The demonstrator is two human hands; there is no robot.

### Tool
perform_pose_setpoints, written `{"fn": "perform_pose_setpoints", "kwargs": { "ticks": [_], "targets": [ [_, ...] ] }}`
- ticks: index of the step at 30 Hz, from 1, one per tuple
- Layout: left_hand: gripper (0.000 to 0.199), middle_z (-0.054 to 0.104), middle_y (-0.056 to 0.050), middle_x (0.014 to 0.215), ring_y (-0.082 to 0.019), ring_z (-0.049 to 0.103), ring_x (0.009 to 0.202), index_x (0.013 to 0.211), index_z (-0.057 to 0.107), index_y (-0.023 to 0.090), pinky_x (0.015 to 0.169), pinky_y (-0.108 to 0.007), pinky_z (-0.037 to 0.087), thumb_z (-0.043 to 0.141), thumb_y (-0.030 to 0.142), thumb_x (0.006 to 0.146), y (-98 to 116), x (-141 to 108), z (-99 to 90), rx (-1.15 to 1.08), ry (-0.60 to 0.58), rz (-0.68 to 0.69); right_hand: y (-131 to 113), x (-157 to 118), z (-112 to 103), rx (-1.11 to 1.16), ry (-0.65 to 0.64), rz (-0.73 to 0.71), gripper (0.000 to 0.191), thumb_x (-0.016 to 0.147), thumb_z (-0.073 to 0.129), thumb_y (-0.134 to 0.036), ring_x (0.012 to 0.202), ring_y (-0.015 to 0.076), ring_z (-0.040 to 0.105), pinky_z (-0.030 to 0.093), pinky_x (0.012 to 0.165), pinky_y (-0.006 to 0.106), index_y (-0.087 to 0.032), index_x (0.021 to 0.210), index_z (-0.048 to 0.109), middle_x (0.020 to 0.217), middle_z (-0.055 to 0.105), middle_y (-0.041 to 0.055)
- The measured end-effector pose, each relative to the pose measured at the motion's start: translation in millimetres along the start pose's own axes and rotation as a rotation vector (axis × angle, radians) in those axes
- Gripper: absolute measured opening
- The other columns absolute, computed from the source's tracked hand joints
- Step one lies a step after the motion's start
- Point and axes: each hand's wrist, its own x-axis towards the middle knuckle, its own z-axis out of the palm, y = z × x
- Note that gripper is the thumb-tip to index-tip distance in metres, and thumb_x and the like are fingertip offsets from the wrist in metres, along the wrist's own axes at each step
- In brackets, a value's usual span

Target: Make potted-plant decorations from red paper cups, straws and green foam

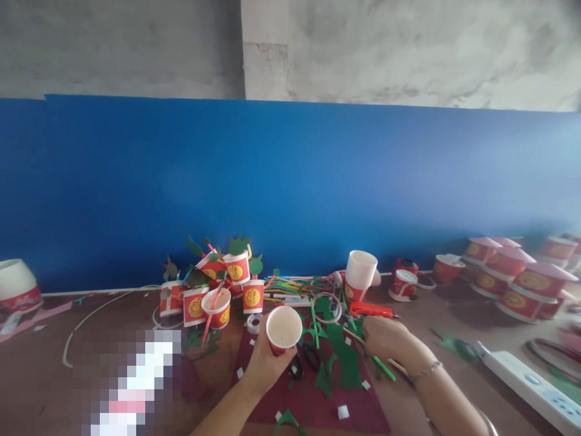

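My left hand (269,357) is wrapped round a paper cup (284,327), its pale open mouth tilted toward me. My right hand (385,336), with a bracelet at the wrist, is low over the table with its fingers curled down. A thin pencil-like stick (353,334) shows by its fingertips; whether they grip it is hidden. Just behind that hand lies an orange-red tool (371,310) with a dark tip. Black-handled scissors (310,356), green paper scraps (345,357) and green straw pieces (384,368) lie between my hands on a dark red sheet (363,412).
Decorated red cups (195,307) cluster at the back left, beside many coloured straws (295,284). Stacked white cups (362,269) stand at the back. On the right are pink-topped cups (508,263) and a white power strip (531,387). A blue panel (290,181) rises behind.
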Motion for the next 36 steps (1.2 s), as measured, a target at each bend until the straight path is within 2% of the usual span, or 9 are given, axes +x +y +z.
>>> {"fn": "perform_pose_setpoints", "kwargs": {
  "ticks": [6, 8, 10, 12, 14, 17, 21, 25, 36],
  "targets": [
    [0.063, 0.067, -0.007, 0.093, -0.026, 0.059, 0.098, 0.116, 0.054, 0.021, 0.095, -0.037, 0.04, 0.078, 0.016, 0.058, 5.2, -2.8, 1.7, 0.107, -0.116, 0.022, 19.6, -16.8, -31.8, -0.111, -0.052, 0.101, 0.017, 0.066, 0.052, -0.007, 0.071, 0.0254, 0.064, 0.039, 0.055, 0.029, -0.018, 0.056, 0.061, 0.072, 0.067, 0.0099],
    [0.064, 0.067, -0.009, 0.098, -0.026, 0.059, 0.096, 0.119, 0.052, 0.021, 0.093, -0.038, 0.042, 0.077, 0.018, 0.06, 6.3, -4.1, 2.9, 0.11, -0.15, -0.002, 19.9, -21.1, -42.6, -0.107, 0.001, 0.187, 0.015, 0.069, 0.052, -0.011, 0.071, 0.0246, 0.062, 0.036, 0.054, 0.029, -0.018, 0.057, 0.058, 0.074, 0.066, 0.0094],
    [0.064, 0.066, -0.01, 0.104, -0.026, 0.059, 0.097, 0.121, 0.05, 0.021, 0.094, -0.038, 0.042, 0.076, 0.02, 0.063, 8.1, -5.9, 4.3, 0.097, -0.178, -0.027, 14.3, -23.8, -50.9, -0.044, 0.146, 0.175, 0.015, 0.074, 0.052, -0.018, 0.066, 0.0216, 0.059, 0.033, 0.052, 0.028, -0.019, 0.059, 0.055, 0.071, 0.064, 0.0067],
    [0.062, 0.065, -0.01, 0.106, -0.026, 0.059, 0.099, 0.122, 0.05, 0.021, 0.094, -0.039, 0.042, 0.075, 0.022, 0.064, 10.9, -8.0, 5.4, 0.057, -0.198, -0.056, 1.8, -26.0, -55.0, 0.136, 0.329, 0.06, 0.018, 0.08, 0.049, -0.026, 0.057, 0.017, 0.054, 0.032, 0.051, 0.026, -0.02, 0.064, 0.054, 0.061, 0.06, 0.0026],
    [0.058, 0.065, -0.01, 0.107, -0.026, 0.058, 0.1, 0.12, 0.052, 0.021, 0.094, -0.039, 0.043, 0.074, 0.023, 0.066, 14.1, -9.7, 6.0, 0.005, -0.214, -0.089, -16.7, -28.9, -53.6, 0.454, 0.495, -0.09, 0.018, 0.084, 0.046, -0.032, 0.053, 0.0142, 0.051, 0.035, 0.051, 0.025, -0.02, 0.074, 0.055, 0.06, 0.058, 0.001],
    [0.055, 0.064, -0.01, 0.108, -0.026, 0.058, 0.099, 0.117, 0.055, 0.021, 0.092, -0.038, 0.044, 0.075, 0.023, 0.065, 17.6, -10.5, 6.1, -0.052, -0.227, -0.122, -47.3, -35.2, -41.7, 0.769, 0.618, -0.32, 0.021, 0.088, 0.042, -0.035, 0.059, 0.0139, 0.052, 0.039, 0.053, 0.024, -0.019, 0.079, 0.054, 0.071, 0.06, 0.0036],
    [0.058, 0.064, -0.009, 0.108, -0.025, 0.058, 0.099, 0.119, 0.054, 0.022, 0.093, -0.039, 0.044, 0.075, 0.026, 0.065, 16.5, -8.2, 5.6, -0.067, -0.227, -0.122, -74.1, -39.9, -18.8, 0.775, 0.566, -0.553, 0.02, 0.092, 0.039, -0.029, 0.065, 0.0153, 0.054, 0.041, 0.059, 0.025, -0.02, 0.081, 0.053, 0.071, 0.058, 0.0038],
    [0.061, 0.062, -0.008, 0.111, -0.024, 0.057, 0.102, 0.122, 0.051, 0.022, 0.094, -0.038, 0.044, 0.075, 0.028, 0.065, 10.8, -5.6, 4.4, -0.03, -0.262, -0.117, -82.2, -37.1, -4.6, 0.706, 0.555, -0.765, 0.014, 0.092, 0.039, -0.021, 0.067, 0.0153, 0.052, 0.042, 0.062, 0.028, -0.021, 0.086, 0.051, 0.075, 0.057, 0.0031],
    [0.06, 0.06, -0.008, 0.113, -0.025, 0.057, 0.104, 0.123, 0.047, 0.021, 0.095, -0.039, 0.044, 0.07, 0.024, 0.068, 1.6, -2.7, 1.0, 0.009, -0.263, -0.077, -86.1, -36.8, -1.9, 0.649, 0.525, -0.868, 0.012, 0.091, 0.039, -0.014, 0.07, 0.0162, 0.051, 0.042, 0.064, 0.029, -0.021, 0.092, 0.049, 0.077, 0.054, 0.0031]
  ]
}}
